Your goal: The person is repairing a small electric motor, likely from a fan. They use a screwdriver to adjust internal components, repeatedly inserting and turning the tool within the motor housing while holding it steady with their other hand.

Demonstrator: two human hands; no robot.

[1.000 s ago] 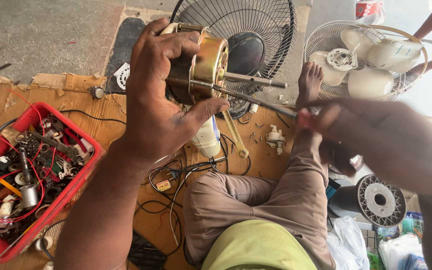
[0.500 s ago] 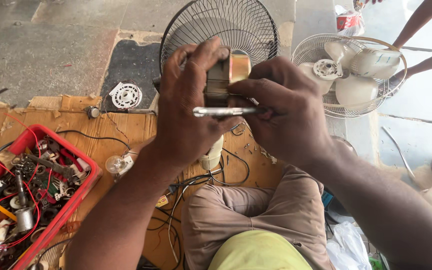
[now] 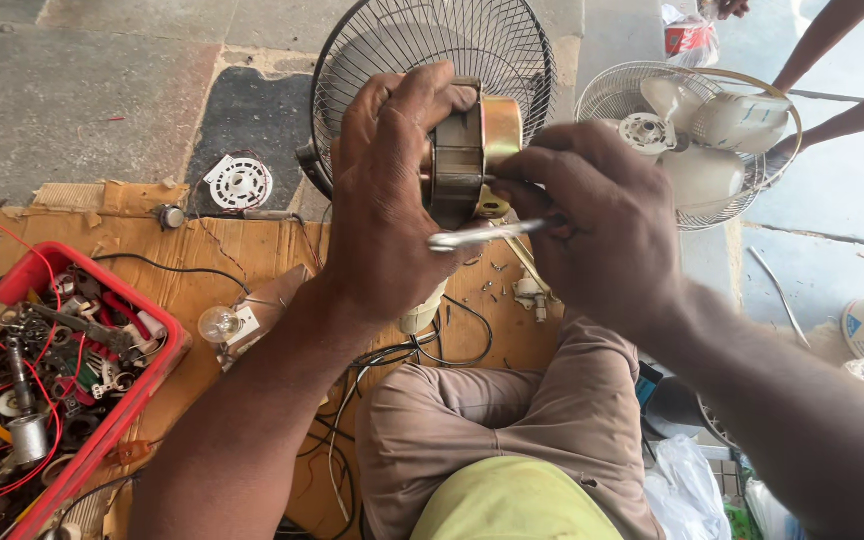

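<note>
From the head view, the left hand [image 3: 392, 190] is wrapped around a fan motor [image 3: 467, 150] — a brass-coloured metal body held up in front of the chest, above the person's bent knee in tan trousers [image 3: 512, 420]. Its fingers curl over the top of the motor and cover most of its left side. The right hand [image 3: 597, 225] is closed on a thin silver metal tool [image 3: 482, 235], which lies nearly level just under the motor, its tip pointing left and touching the left palm; the right fingertips also rest against the motor's golden end.

Behind the hands stands one round wire fan guard [image 3: 432, 50], partly hidden by them. To the right lies a second fan [image 3: 697, 130] with white blades inside its cage, and two bare arms of another person [image 3: 842, 70] reach in near it at the top right corner.

On the cardboard sheet [image 3: 202, 260] lie one light bulb [image 3: 220, 323], black wires and a few small screws. One red tray [image 3: 102, 420] at the left is full of metal parts, red wire and spools — too tangled to count. One white round plastic part [image 3: 240, 183] rests on the concrete beyond the cardboard.
</note>
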